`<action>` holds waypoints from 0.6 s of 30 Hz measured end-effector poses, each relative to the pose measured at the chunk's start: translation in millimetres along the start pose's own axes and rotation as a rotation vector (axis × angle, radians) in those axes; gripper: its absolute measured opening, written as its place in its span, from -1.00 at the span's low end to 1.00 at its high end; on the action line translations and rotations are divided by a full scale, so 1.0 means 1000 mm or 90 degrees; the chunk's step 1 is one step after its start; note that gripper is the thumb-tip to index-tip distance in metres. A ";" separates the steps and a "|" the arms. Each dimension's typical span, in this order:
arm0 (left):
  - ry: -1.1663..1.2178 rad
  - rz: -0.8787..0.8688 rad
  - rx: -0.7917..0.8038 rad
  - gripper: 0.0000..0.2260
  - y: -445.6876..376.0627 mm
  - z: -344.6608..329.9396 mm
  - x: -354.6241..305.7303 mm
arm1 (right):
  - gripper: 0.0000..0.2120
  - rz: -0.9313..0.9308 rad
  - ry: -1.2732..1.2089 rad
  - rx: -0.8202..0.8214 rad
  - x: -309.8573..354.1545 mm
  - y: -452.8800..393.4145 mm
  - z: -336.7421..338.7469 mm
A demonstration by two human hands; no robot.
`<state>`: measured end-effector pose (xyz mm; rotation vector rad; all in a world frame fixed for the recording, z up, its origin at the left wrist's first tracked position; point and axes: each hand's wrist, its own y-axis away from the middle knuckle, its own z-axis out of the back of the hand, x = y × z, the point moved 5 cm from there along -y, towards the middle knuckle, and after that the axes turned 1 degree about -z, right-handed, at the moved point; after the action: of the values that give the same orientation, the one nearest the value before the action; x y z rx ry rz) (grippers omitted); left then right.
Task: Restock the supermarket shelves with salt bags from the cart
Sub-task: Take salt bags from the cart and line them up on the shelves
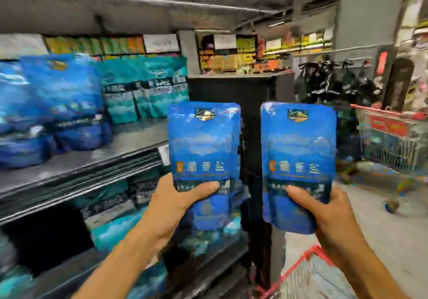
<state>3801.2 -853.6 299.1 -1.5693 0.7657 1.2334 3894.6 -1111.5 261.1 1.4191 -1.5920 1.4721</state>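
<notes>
Fingers of both hands were curled round blue salt bags, one bag to each hand, thumbs laid across the printed fronts and the other fingers hidden behind the packs. Largest in view, the shelf (76, 159) ran along the left side, its board carrying standing blue bags (62, 99) and teal bags (148, 90) further back, with a bare stretch of board in front of the teal ones. Off to the right stood the red cart (391, 141), well apart from the shelf. Between the two, both held bags stood upright, long axis vertical, faces toward the camera, side by side but not touching. Gripped low by the left hand (178, 203), the left salt bag (205, 143) hung just beside the shelf's front edge, so that hand was the nearer one to the open spot. Held the same way by the right hand (324, 213), the right salt bag (298, 146) sat further from the shelf, nearer the cart side. By my judgement the placing would go leftward and a little up from the fingers, the left bag first, each kept upright to match the row
</notes>
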 end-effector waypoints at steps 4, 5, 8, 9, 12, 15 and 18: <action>-0.030 -0.031 -0.116 -0.60 0.032 0.078 -0.044 | -0.31 0.021 -0.042 0.135 0.012 -0.015 -0.091; -0.043 -0.037 -0.143 -0.62 0.041 0.098 -0.055 | -0.34 0.025 -0.059 0.166 0.016 -0.014 -0.115; -0.072 -0.060 -0.229 -0.59 0.075 0.160 -0.088 | -0.47 0.022 -0.099 0.273 0.026 -0.007 -0.189; -0.072 -0.069 -0.257 -0.59 0.087 0.180 -0.099 | -0.49 0.019 -0.110 0.307 0.030 -0.002 -0.214; -0.083 -0.088 -0.332 -0.57 0.124 0.238 -0.132 | -0.53 -0.005 -0.152 0.397 0.042 0.015 -0.292; -0.102 -0.105 -0.407 -0.57 0.161 0.305 -0.163 | -0.56 -0.026 -0.191 0.458 0.054 0.041 -0.372; -0.135 -0.117 -0.466 -0.58 0.196 0.377 -0.189 | -0.59 -0.061 -0.217 0.504 0.060 0.073 -0.452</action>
<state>3439.8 -582.4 410.7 -1.9763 0.0068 1.6062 3694.4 -721.0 403.3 2.2403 -1.1106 1.9922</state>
